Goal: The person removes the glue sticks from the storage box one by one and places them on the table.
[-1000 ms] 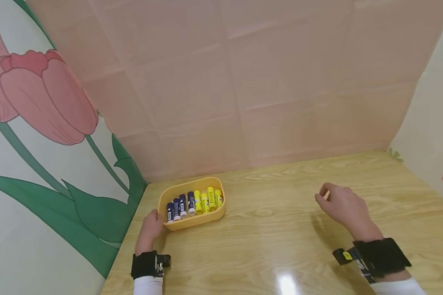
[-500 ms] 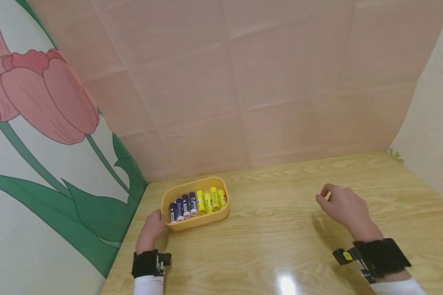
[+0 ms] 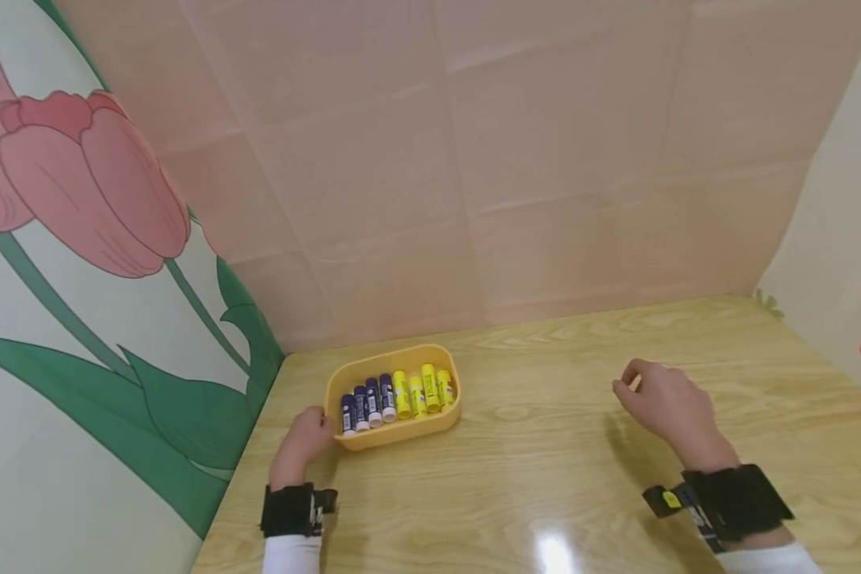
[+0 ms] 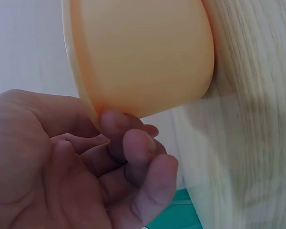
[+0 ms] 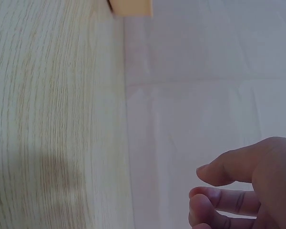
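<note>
A yellow plastic basket (image 3: 402,434) stands on the table at the left in the head view, with glue sticks lying side by side in it. Several navy glue sticks (image 3: 374,402) with white ends fill its left half, and several yellow glue sticks (image 3: 430,388) its right. My left hand (image 3: 307,437) pinches the basket's rim at the near left corner; in the left wrist view thumb and fingers close on the rim of the basket (image 4: 143,52). Off to the right, over the table, my right hand (image 3: 666,405) hangs loosely curled with nothing in it.
The wood-grain table (image 3: 516,462) meets a pinkish paper-covered wall (image 3: 545,159) at the back. At the left rises a wall with painted tulips (image 3: 93,183), and a pale wall (image 3: 843,263) bounds the right side. Cameras on black straps (image 3: 737,501) sit at both wrists.
The basket with its glue sticks has slid a little to the right along the table, my left hand moving with it. My right hand has stayed nearly still.
</note>
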`<state>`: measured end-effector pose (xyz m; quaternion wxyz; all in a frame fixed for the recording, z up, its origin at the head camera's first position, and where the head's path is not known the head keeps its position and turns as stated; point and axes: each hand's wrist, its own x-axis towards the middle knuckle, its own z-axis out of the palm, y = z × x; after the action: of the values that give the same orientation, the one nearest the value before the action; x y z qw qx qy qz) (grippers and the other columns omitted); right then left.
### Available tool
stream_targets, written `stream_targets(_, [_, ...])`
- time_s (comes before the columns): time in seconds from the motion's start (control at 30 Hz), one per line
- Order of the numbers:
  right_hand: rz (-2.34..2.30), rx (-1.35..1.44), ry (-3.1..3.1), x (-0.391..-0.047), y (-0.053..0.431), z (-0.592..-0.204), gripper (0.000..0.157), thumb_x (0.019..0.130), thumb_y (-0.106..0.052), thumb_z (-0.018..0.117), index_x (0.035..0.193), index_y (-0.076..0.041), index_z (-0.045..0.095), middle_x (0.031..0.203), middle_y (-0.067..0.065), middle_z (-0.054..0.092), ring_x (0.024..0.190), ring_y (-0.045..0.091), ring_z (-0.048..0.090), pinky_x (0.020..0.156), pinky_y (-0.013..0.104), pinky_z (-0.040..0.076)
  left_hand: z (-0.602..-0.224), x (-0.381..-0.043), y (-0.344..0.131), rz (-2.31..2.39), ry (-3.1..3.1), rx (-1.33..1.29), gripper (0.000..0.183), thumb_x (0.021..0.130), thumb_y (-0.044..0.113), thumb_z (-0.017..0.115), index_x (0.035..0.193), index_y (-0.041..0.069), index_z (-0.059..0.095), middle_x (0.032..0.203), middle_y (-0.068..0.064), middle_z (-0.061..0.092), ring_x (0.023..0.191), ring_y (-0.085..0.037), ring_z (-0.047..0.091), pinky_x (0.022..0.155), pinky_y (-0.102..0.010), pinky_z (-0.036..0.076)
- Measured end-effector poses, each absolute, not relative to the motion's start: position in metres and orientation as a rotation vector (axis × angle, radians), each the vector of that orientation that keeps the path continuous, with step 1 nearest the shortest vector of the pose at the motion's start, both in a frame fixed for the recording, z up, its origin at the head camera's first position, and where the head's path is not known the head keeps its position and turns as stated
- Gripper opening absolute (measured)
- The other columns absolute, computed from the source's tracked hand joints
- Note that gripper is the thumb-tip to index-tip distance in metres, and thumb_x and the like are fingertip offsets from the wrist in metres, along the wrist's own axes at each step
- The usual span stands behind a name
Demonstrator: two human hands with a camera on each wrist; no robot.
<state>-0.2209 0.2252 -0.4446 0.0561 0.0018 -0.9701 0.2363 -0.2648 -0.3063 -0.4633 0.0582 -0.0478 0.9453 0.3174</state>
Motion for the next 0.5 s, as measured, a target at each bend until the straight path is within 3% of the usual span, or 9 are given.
stream_targets(0.13, [0.729,0.010,-2.941,-0.222,0.224,-0.445,0.035,0.097,-0.034,0.055,0.108,-0.001,0.062,0.072,0.004,0.064,0.051,0.017,0.049,0.041,0.031,0.036,-0.459,-0.264,-0.299,0.952,2.857,-0.105,0.022,0.099,0.011,0.041,0.098,-0.003,0.058,0.082,-0.010,0.053,0.074,-0.023,0.053,0.062,-0.034,0.045])
stream_targets(0.5, [0.730,0.006,-2.959,-0.223,0.221,-0.445,0.034,0.095,-0.033,0.057,0.106,-0.002,0.062,0.077,0.007,0.066,0.054,0.017,0.051,0.043,0.032,0.039,-0.454,-0.258,-0.272,0.876,2.821,-0.148,0.027,0.095,0.009,0.047,0.110,-0.009,0.059,0.085,-0.012,0.055,0.075,-0.024,0.053,0.062,-0.034,0.045])
